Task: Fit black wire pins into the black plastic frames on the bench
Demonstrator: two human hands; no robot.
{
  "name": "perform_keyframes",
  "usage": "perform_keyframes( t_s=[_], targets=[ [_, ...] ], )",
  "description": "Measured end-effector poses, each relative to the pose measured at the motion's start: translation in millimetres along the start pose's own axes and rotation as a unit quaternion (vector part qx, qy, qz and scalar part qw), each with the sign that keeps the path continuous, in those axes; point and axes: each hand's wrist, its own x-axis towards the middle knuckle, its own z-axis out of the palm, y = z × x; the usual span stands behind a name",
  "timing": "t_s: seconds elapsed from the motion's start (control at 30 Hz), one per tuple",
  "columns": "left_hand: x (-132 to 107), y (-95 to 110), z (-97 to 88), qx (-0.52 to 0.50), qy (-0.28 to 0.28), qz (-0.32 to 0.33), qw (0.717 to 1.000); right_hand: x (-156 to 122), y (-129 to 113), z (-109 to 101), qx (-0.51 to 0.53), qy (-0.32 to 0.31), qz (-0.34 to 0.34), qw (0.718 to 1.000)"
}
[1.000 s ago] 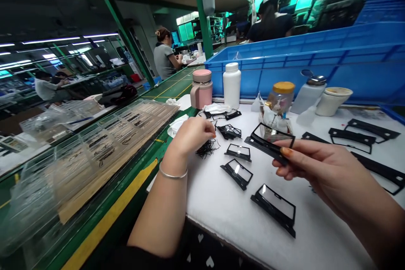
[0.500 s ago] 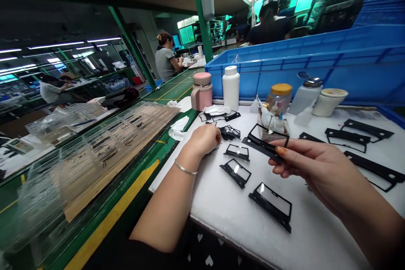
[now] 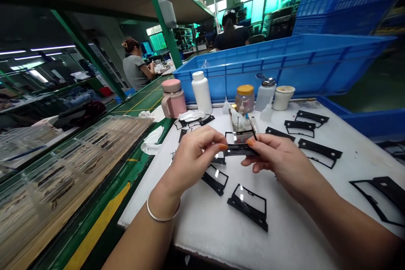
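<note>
Both hands hold one small black frame with a glass pane (image 3: 239, 142) above the white mat (image 3: 284, 202). My left hand (image 3: 196, 156) pinches its left end with thumb and fingers closed. Pinching the right end, my right hand (image 3: 278, 162) keeps its thumb on the lower bar. Two more framed panes (image 3: 215, 178) (image 3: 249, 206) lie on the mat just below the hands. A silver bracelet sits on my left wrist.
A pink mug (image 3: 172, 98), white bottle (image 3: 201, 91), yellow-lidded jar (image 3: 245, 97), dispenser (image 3: 265, 91) and white cup (image 3: 282, 97) stand before a blue crate (image 3: 284, 63). Longer black frames (image 3: 319, 152) lie right. Clear trays of small parts (image 3: 63, 168) fill the left bench. Other people work behind.
My left hand left the pile of thin black parts and came up to the frame's left end. The right hand brought the frame toward the middle. The camera view swung to the right.
</note>
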Motion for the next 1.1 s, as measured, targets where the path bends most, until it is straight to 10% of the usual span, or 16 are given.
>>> perform_keyframes(
  t_s=[1.1],
  targets=[
    [-3.4,3.5,15.4,0.257,0.025,0.046,0.965,-10.0,-8.2,12.4,-0.010,-0.012,-0.010,1.000]
  ],
)
